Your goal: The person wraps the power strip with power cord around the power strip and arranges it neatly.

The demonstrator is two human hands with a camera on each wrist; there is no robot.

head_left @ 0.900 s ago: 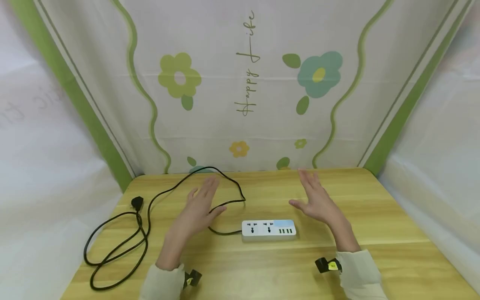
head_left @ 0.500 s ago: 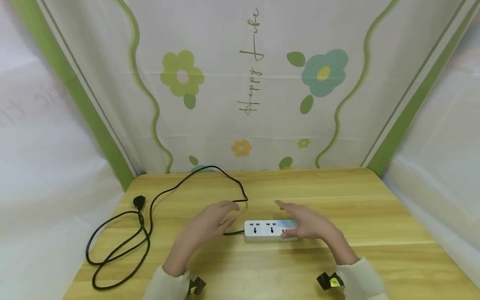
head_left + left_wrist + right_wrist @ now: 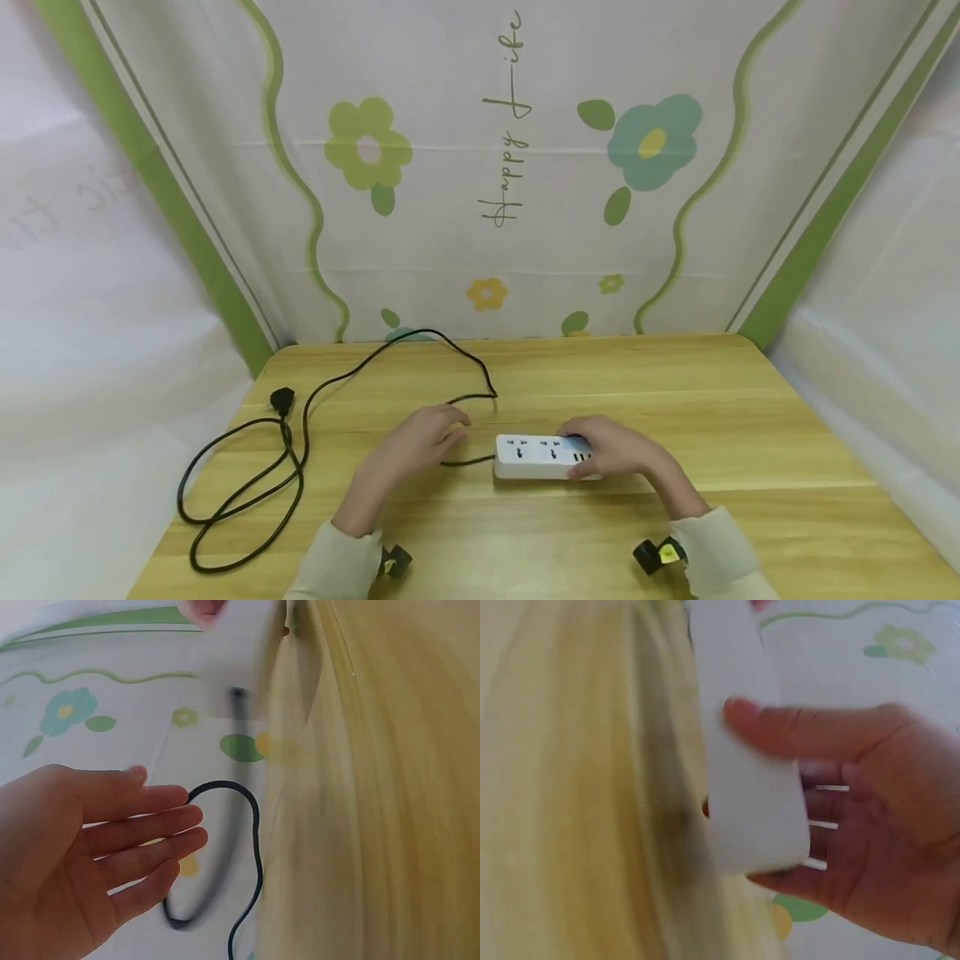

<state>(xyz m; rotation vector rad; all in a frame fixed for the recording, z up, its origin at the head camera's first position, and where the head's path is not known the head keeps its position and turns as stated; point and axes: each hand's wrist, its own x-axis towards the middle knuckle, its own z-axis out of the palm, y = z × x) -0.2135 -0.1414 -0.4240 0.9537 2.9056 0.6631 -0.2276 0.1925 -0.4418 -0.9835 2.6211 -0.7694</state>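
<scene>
A white power strip (image 3: 525, 458) with two sockets and several small ports stands at the middle of the table. My right hand (image 3: 618, 450) grips its right end, thumb along the near side and fingers over the far side. In the right wrist view the power strip (image 3: 742, 787) sits between thumb and fingers, close over the wood. My left hand (image 3: 416, 442) is just left of the strip, above the black cord (image 3: 468, 462). In the left wrist view the left hand (image 3: 97, 847) has its fingers extended and holds nothing, with the cord (image 3: 259, 855) beyond them.
The cord loops back across the wooden table (image 3: 750, 433) to a loose coil (image 3: 225, 508) at the left, ending in a black plug (image 3: 282, 400). A flowered cloth (image 3: 442, 208) hangs behind the table's far edge. Pale sheets flank both sides.
Both hands have come down and inward from their raised places beside the strip. The right hand has closed round the strip's right end; the left hand has stopped near its cord end.
</scene>
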